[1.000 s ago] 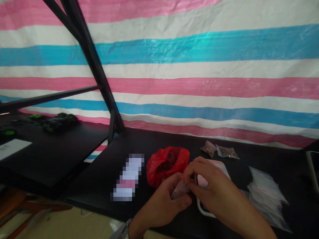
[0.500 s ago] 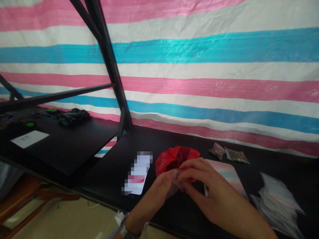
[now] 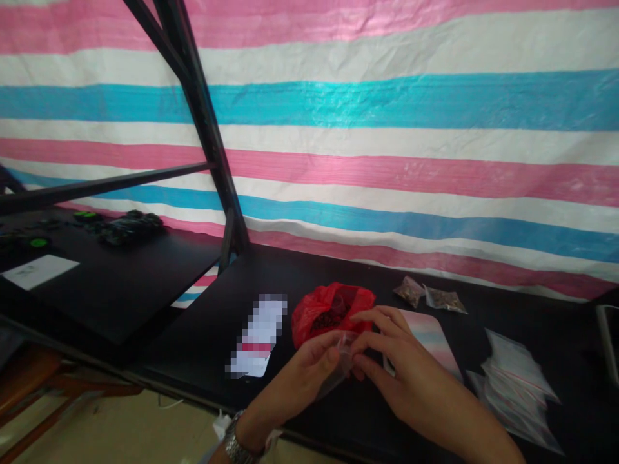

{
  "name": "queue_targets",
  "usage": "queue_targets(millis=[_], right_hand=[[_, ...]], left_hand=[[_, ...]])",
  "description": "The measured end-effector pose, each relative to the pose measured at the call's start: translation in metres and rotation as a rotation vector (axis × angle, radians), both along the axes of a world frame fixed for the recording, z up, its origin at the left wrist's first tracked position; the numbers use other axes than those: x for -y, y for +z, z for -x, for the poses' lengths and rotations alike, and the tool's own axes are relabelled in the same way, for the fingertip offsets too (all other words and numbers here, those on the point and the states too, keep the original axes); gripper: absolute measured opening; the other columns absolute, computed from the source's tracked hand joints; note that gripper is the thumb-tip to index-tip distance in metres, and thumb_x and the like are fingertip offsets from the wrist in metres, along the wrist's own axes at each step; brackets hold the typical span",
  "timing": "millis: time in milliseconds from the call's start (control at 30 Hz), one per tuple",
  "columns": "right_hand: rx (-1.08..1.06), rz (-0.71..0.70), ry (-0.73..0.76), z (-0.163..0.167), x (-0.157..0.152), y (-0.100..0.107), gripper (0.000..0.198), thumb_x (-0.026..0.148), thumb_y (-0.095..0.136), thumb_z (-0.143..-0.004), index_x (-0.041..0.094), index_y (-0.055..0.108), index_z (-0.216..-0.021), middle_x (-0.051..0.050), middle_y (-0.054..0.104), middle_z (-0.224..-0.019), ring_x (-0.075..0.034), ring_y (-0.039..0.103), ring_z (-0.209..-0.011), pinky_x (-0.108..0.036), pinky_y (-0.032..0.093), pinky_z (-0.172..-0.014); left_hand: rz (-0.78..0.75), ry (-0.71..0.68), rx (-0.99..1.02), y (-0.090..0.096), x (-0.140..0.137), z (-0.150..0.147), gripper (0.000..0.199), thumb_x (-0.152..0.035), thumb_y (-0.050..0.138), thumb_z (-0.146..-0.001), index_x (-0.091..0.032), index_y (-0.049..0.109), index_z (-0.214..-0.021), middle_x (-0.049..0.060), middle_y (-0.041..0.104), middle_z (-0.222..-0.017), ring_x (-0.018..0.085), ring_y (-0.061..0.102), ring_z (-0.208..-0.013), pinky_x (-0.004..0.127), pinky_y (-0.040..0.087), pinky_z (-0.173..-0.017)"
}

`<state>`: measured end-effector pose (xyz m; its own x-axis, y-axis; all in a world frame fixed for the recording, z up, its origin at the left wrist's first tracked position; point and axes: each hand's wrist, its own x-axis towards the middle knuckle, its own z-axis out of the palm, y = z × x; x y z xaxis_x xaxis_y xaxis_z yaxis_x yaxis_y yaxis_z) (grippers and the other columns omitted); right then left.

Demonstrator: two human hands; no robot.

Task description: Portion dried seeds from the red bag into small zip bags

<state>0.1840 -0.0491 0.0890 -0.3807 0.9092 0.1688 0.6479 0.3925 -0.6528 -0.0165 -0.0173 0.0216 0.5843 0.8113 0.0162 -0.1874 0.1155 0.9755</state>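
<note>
A small clear plastic bag (image 3: pixel 338 372) is between my hands, in front of the red plastic bag. My left hand (image 3: pixel 307 370) is closed on it, thumb over its side. Thumb and fingers of my right hand (image 3: pixel 403 364) pinch at the bag's upper right edge. Just behind lies the red plastic bag (image 3: pixel 304 316), its mouth spread, with small dark brown pieces inside. Under my right hand is a flat, shiny, rounded-corner object (image 3: pixel 442 341), partly covered. To the right lies a pile of clear zip bags (image 3: pixel 517 380).
Two small filled clear bags, one (image 3: pixel 410 292) beside the other (image 3: pixel 445 299), lie at the back. A blurred-out white sheet or phone (image 3: pixel 261 335) lies left. A black frame post (image 3: pixel 207 142) rises at the table's left. Striped sheeting (image 3: pixel 387 161) hangs behind.
My view has turned slightly right, so the table things sit further left. My fingers have shifted on the clear bag, and more of it shows below my left thumb.
</note>
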Motion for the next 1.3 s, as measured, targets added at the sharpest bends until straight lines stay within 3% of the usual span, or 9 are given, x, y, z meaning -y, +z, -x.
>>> queue_targets(millis=[200, 400, 533, 633, 733, 867, 1033, 1167, 1300], right_hand=[[-0.049, 0.065, 0.059, -0.005, -0.001, 0.002, 0.012, 0.023, 0.070, -0.101, 0.030, 0.077, -0.093, -0.003, 0.063, -0.145, -0.026, 0.048, -0.143, -0.047, 0.044, -0.122], [-0.140, 0.038, 0.093, 0.002, -0.009, 0.000, 0.008, 0.031, 0.075, -0.098, 0.034, 0.079, -0.105, -0.002, 0.067, -0.144, -0.025, 0.052, -0.144, -0.046, 0.045, -0.122], [-0.237, -0.106, -0.083, 0.020, -0.034, -0.017, 0.018, 0.031, 0.060, -0.106, 0.030, 0.076, -0.114, -0.005, 0.071, -0.139, -0.023, 0.062, -0.134, -0.044, 0.045, -0.120], [0.037, -0.130, -0.200, 0.029, -0.049, -0.034, 0.022, 0.023, 0.055, -0.107, 0.023, 0.077, -0.108, -0.007, 0.081, -0.115, -0.024, 0.072, -0.114, -0.055, 0.029, -0.127], [0.335, -0.031, -0.245, 0.027, -0.047, -0.042, 0.028, 0.018, 0.054, -0.105, 0.022, 0.080, -0.096, -0.006, 0.084, -0.096, -0.025, 0.076, -0.097, -0.061, 0.016, -0.128], [0.465, 0.067, -0.235, 0.012, -0.033, -0.038, 0.025, 0.013, 0.061, -0.094, 0.025, 0.082, -0.086, -0.007, 0.083, -0.095, -0.030, 0.073, -0.104, -0.060, 0.024, -0.119], [0.478, 0.118, -0.266, -0.004, -0.025, -0.034, 0.025, 0.007, 0.062, -0.084, 0.025, 0.080, -0.082, -0.007, 0.082, -0.093, -0.030, 0.070, -0.099, -0.056, 0.031, -0.108], [0.447, 0.053, -0.316, 0.002, -0.036, -0.029, 0.023, 0.015, 0.059, -0.095, 0.025, 0.080, -0.091, -0.007, 0.083, -0.101, -0.030, 0.070, -0.104, -0.051, 0.034, -0.104], [0.430, -0.074, -0.528, 0.026, -0.059, -0.032, 0.027, 0.027, 0.051, -0.108, 0.022, 0.078, -0.114, -0.012, 0.080, -0.120, -0.032, 0.069, -0.115, -0.046, 0.036, -0.097]], left_hand=[[0.040, -0.121, -0.031, -0.006, 0.005, 0.005, 0.060, -0.073, 0.064, -0.095, -0.019, 0.082, -0.116, 0.010, 0.076, -0.108, 0.021, 0.067, -0.099, 0.035, 0.053, -0.098], [0.172, 0.076, -0.011, -0.017, 0.004, 0.015, 0.073, -0.084, 0.066, -0.084, -0.017, 0.083, -0.105, 0.007, 0.075, -0.087, 0.020, 0.066, -0.083, 0.031, 0.053, -0.080], [0.083, 0.185, 0.018, -0.020, -0.006, 0.018, 0.065, -0.079, 0.064, -0.091, -0.016, 0.081, -0.095, 0.008, 0.077, -0.086, 0.020, 0.068, -0.083, 0.030, 0.054, -0.081], [-0.009, 0.301, -0.015, -0.020, -0.010, 0.021, 0.061, -0.075, 0.066, -0.092, -0.017, 0.081, -0.101, 0.009, 0.079, -0.092, 0.020, 0.070, -0.086, 0.030, 0.055, -0.083], [-0.040, 0.381, -0.046, -0.017, -0.009, 0.023, 0.066, -0.078, 0.067, -0.089, -0.017, 0.080, -0.113, 0.011, 0.080, -0.108, 0.021, 0.071, -0.087, 0.031, 0.057, -0.081], [0.003, 0.387, -0.076, -0.017, -0.007, 0.022, 0.069, -0.075, 0.064, -0.092, -0.018, 0.073, -0.129, 0.011, 0.079, -0.107, 0.017, 0.068, -0.074, 0.030, 0.057, -0.069], [-0.092, 0.392, -0.119, -0.023, -0.007, 0.019, 0.054, -0.068, 0.062, -0.098, -0.017, 0.077, -0.107, 0.009, 0.078, -0.102, 0.023, 0.069, -0.092, 0.032, 0.057, -0.081], [-0.115, 0.433, -0.135, -0.019, -0.006, 0.017, 0.054, -0.068, 0.065, -0.096, -0.018, 0.077, -0.111, 0.009, 0.077, -0.102, 0.025, 0.069, -0.095, 0.036, 0.057, -0.086], [-0.122, 0.440, -0.144, -0.010, -0.002, 0.016, 0.055, -0.070, 0.063, -0.096, -0.018, 0.076, -0.109, 0.009, 0.076, -0.101, 0.024, 0.068, -0.094, 0.035, 0.055, -0.087]])
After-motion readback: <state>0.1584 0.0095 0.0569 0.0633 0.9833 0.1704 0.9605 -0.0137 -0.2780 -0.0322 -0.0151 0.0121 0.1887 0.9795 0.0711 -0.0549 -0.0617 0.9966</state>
